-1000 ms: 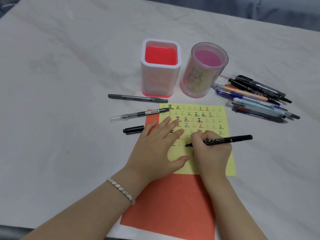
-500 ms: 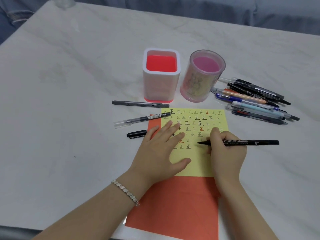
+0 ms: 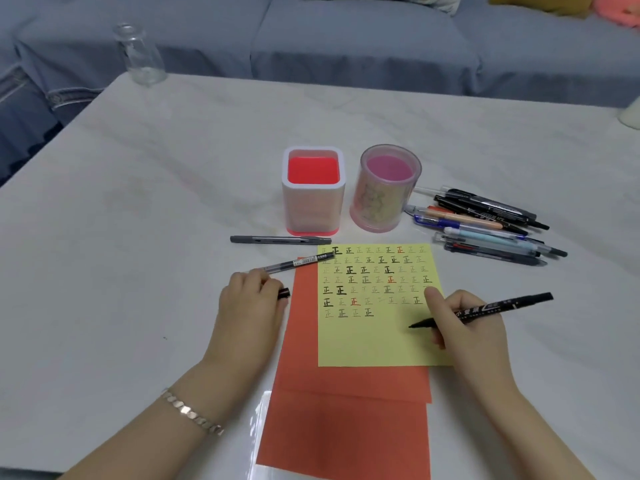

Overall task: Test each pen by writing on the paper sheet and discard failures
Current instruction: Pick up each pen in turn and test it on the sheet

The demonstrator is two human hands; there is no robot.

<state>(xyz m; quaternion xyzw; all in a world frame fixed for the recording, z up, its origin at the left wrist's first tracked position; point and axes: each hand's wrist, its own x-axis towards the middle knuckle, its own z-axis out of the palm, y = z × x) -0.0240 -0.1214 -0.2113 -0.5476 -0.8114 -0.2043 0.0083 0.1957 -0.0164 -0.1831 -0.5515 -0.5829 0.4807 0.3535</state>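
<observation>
Marble-veined and pale, the table (image 3: 145, 209) carries everything, and at its middle lies the yellow sheet (image 3: 381, 341), my landmark for the rest. At the sheet's right edge the right hand (image 3: 467, 327) pinches a black marker (image 3: 498, 308) between thumb and fingers, tip lifted just clear of the paper and pointing back toward the rows of marks; half a second ago that tip sat among the characters, so the stroke looks finished. The left hand (image 3: 249, 303), which a moment ago lay spread flat on the sheet, has left it and is now curled left of the sheet over the small black cap (image 3: 284, 293), seemingly closing on it. I take that to mean this marker passed its test and is about to be capped. Just beyond that hand, a clear-barrelled pen (image 3: 298, 264) lies with its end touching the sheet's top left corner, and a grey pen (image 3: 280, 240) lies a little farther back. Under the sheet, orange paper (image 3: 346, 427) runs toward the near edge. Behind the sheet stand a square white holder (image 3: 313, 192) and a round pink holder (image 3: 384, 188), both apparently empty. Right of the sheet's top a heap of pens (image 3: 485, 223) waits. Far back left stands a glass bottle (image 3: 138, 53), with a blue sofa (image 3: 346, 36) beyond.
</observation>
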